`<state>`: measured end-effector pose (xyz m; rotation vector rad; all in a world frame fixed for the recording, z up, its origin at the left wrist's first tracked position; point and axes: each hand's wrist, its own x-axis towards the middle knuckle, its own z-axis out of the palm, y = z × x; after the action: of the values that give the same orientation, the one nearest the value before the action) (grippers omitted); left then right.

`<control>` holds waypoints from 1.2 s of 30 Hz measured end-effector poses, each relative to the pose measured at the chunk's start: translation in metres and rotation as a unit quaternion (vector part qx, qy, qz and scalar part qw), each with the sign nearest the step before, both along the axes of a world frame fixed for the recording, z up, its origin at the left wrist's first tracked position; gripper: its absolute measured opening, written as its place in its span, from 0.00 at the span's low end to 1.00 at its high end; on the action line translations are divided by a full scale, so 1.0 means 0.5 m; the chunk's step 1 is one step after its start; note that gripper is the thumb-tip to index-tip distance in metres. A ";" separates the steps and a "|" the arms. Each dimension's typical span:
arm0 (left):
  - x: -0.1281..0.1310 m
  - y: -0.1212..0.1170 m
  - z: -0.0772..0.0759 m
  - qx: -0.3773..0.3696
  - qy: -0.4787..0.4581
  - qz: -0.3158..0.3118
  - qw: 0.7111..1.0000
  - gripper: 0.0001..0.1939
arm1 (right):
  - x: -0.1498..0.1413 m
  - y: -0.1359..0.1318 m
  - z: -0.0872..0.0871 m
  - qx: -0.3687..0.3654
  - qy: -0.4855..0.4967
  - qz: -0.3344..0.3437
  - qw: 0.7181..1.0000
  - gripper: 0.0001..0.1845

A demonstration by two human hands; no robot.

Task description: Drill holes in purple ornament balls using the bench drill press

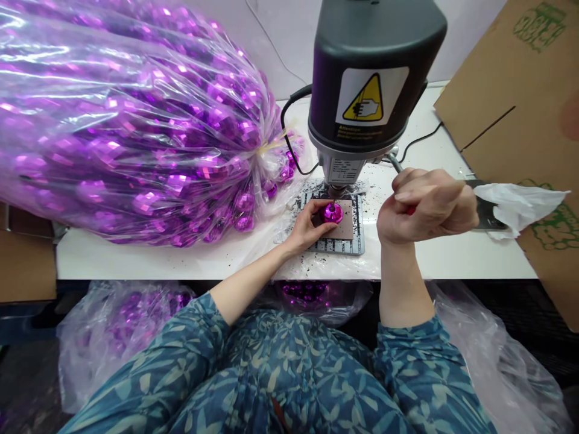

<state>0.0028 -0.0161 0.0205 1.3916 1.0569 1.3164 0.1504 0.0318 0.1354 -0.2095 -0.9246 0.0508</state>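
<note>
A shiny magenta faceted bead (333, 212) rests on a small flat board (344, 229) over the grey slotted base (357, 246) of a bench drill press (375, 48). My left hand (310, 226) pinches the bead between thumb and fingers, right below the drill chuck (337, 190). Whether the bit touches the bead is too small to tell. My right hand (427, 202) is wrapped round the end of the press's feed lever (395, 161); a bit of red shows between the fingers. Dark shavings lie scattered around the base.
A large clear bag of purple faceted beads (136, 132), tied at its neck, fills the left of the white table (181, 262). Cardboard boxes (520, 78) stand at the right, beside a crumpled white tissue (515, 205). More plastic bags (122, 325) hang below the table edge.
</note>
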 end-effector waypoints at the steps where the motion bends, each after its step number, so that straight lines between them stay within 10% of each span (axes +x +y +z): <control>1: 0.000 0.000 0.000 0.001 0.001 0.000 1.000 0.29 | 0.001 0.002 -0.004 -0.003 0.005 -0.007 1.000 0.29; 9: 0.002 -0.001 -0.004 0.014 0.000 0.001 1.000 0.29 | -0.005 -0.012 -0.012 0.009 -0.023 -0.026 0.999 0.35; 18: -0.004 -0.051 0.013 0.061 0.063 0.077 0.993 0.25 | -0.018 -0.019 0.186 -0.184 -0.075 0.052 0.979 0.32; 23: -0.044 -0.212 -0.006 0.237 0.210 -0.187 0.930 0.13 | -0.017 -0.006 0.184 -0.181 -0.071 0.091 0.977 0.29; 27: -0.077 -0.281 -0.051 0.280 0.355 -0.264 0.852 0.14 | -0.023 -0.011 0.182 -0.158 -0.058 0.089 0.982 0.30; 33: -0.136 -0.108 -0.008 0.183 0.273 -0.047 0.943 0.09 | -0.022 -0.010 0.185 -0.166 -0.052 0.095 0.980 0.29; 36: -0.165 0.027 0.047 0.064 0.378 0.108 0.917 0.11 | -0.019 -0.006 0.180 -0.155 -0.039 0.102 0.982 0.29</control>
<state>-0.0798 -0.0026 0.0441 2.0039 1.6930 1.0077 0.1411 0.0289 0.2253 -0.4073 -1.0109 0.3806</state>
